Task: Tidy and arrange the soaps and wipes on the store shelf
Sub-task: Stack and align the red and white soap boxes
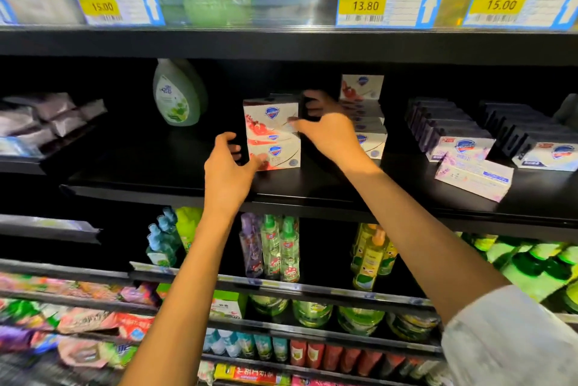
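A stack of two red-and-white soap boxes stands on the black middle shelf. My left hand holds the stack's lower left corner, thumb on the front of the bottom box and fingers curled round its left side. My right hand grips the upper box at its right edge, thumb on the front, fingers behind. More of the same soap boxes are piled just right of my right hand. Dark wipes packs lie at the far left.
A green soap bottle stands behind and left of the stack. Rows of purple soap boxes and blue-white boxes fill the right, with one lavender box lying askew in front. Price tags line the shelf above; bottles fill the shelves below.
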The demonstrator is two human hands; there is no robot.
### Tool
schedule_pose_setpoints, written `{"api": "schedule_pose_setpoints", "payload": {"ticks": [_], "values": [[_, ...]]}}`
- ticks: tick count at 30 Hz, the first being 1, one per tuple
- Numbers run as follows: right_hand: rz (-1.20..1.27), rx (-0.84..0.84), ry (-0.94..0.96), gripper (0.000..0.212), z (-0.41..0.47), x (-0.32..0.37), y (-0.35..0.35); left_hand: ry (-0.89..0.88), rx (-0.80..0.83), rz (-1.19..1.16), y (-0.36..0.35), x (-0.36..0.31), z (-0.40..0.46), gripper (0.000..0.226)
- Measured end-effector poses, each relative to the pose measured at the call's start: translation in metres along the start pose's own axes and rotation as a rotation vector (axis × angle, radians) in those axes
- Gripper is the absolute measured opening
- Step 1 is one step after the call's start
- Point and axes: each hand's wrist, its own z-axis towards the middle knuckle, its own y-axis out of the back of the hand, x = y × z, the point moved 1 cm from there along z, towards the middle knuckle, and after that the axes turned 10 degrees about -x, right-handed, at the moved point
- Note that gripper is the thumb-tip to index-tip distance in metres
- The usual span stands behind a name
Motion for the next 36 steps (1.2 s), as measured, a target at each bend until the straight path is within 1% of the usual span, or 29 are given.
{"api": "schedule_pose_setpoints", "payload": {"ticks": [1, 3, 5, 6, 8, 11, 17, 20, 24, 27, 32, 36], "values": [[-0.014, 0.018, -0.009, 0.069, 0.007, 0.0, -0.006, 0.003, 0.02, -0.003, -0.001, 0.0, 0.001, 0.067], [-0.063, 0.061, -0.039, 0.073, 0.016, -0.001, -0.015, -0.033, 0.031, 0.006, -0.003, 0.001, 0.001, 0.053], [-0.031, 0.065, -0.06, 0.069, 0.023, -0.006, -0.021, -0.054, 0.018, 0.006, -0.004, 0.001, 0.002, 0.042], [-0.009, 0.053, -0.062, 0.066, 0.023, -0.007, -0.022, -0.052, 0.014, 0.007, -0.004, 0.001, 0.004, 0.04], [0.035, 0.025, -0.053, 0.06, 0.021, -0.008, -0.02, -0.047, 0.016, 0.007, -0.004, 0.001, 0.007, 0.045], [0.125, -0.023, -0.041, 0.054, 0.017, -0.011, -0.014, -0.046, 0.057, 0.008, -0.005, -0.001, 0.009, 0.062], [0.295, -0.154, -0.094, 0.047, 0.018, -0.019, 0.023, -0.112, 0.033, 0.023, -0.008, 0.0, 0.009, 0.049], [0.287, -0.204, -0.13, 0.049, 0.027, -0.033, 0.053, -0.134, 0.005, 0.016, -0.006, 0.0, 0.005, 0.044], [0.189, -0.251, -0.176, 0.05, 0.044, -0.057, 0.091, -0.154, 0.003, -0.017, -0.001, 0.002, -0.006, 0.044], [0.173, -0.264, -0.193, 0.05, 0.055, -0.076, 0.106, -0.161, 0.051, -0.031, -0.003, -0.001, -0.015, 0.05], [0.18, -0.234, -0.209, 0.047, 0.07, -0.098, 0.109, -0.167, 0.153, -0.054, -0.021, -0.019, -0.025, 0.056], [0.139, -0.205, -0.211, 0.044, 0.084, -0.103, 0.104, -0.176, 0.214, -0.059, -0.039, -0.03, -0.03, 0.052]]}}
